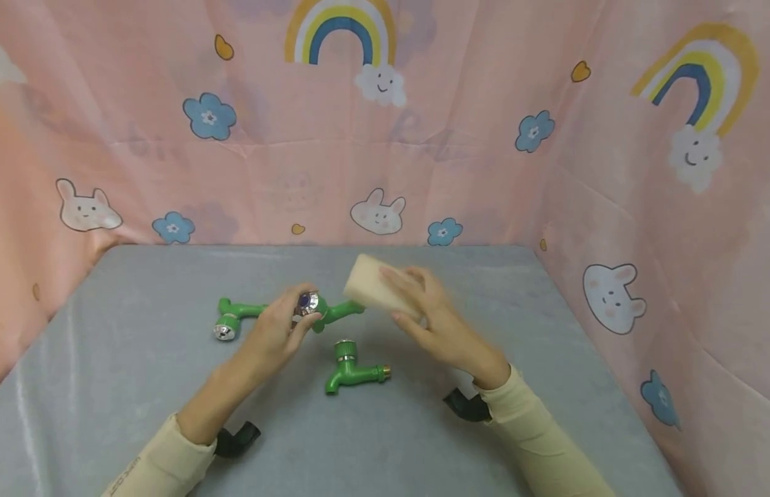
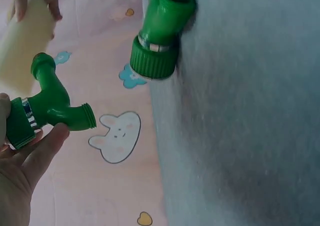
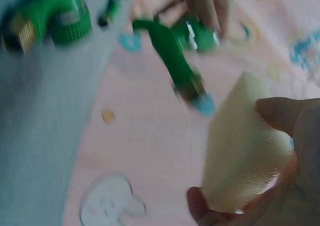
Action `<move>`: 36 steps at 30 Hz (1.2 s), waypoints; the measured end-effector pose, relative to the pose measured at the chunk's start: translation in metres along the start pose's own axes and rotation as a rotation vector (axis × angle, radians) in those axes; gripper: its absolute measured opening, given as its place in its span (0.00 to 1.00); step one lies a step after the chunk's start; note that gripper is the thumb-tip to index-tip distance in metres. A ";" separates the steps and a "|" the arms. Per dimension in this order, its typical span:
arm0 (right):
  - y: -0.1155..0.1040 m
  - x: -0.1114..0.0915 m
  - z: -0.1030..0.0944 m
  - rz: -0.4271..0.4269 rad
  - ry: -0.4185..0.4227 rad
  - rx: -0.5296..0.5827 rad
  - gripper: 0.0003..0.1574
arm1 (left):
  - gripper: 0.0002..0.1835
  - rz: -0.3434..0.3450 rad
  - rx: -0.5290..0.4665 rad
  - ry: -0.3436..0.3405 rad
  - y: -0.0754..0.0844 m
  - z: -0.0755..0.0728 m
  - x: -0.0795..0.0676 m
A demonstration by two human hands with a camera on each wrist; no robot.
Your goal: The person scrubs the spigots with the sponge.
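Note:
My left hand (image 1: 278, 324) grips a green faucet (image 2: 52, 98) by its ribbed knob end, with a shiny silver cap showing in the head view. The faucet is held up off the table, its spout pointing away from the fingers. In my right hand (image 1: 436, 316) is a cream-coloured sponge block (image 3: 245, 148), pinched between thumb and fingers. The sponge (image 1: 377, 284) hangs just right of the faucet's end in the head view. A second green faucet (image 1: 354, 374) with a brass threaded end lies on the table below and between the hands.
Another green faucet (image 1: 230, 319) with a silver cap lies at the left, partly hidden behind my left hand. The grey cloth-covered table (image 1: 422, 449) backs onto a pink printed curtain (image 1: 472, 186). Black curved pieces (image 1: 237, 439) stick out at both wrists.

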State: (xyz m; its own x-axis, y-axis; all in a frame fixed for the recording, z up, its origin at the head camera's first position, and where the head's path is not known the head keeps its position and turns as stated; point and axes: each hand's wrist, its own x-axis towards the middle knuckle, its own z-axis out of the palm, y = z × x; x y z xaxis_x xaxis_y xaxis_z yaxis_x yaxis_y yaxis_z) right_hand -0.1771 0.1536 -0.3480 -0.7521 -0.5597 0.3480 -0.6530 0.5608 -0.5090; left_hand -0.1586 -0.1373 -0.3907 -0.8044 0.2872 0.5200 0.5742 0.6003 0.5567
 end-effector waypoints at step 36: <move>0.011 0.007 0.008 -0.149 0.216 -0.115 0.38 | 0.23 -0.451 -0.645 -0.031 0.001 -0.010 0.007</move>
State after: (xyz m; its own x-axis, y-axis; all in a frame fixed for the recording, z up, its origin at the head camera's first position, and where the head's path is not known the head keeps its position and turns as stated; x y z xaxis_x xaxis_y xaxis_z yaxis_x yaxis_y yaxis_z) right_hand -0.1887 0.1508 -0.3576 -0.6404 -0.5051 0.5786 -0.7546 0.5544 -0.3511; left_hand -0.1624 -0.1422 -0.3795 -0.9792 0.1458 0.1412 0.1585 0.1148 0.9807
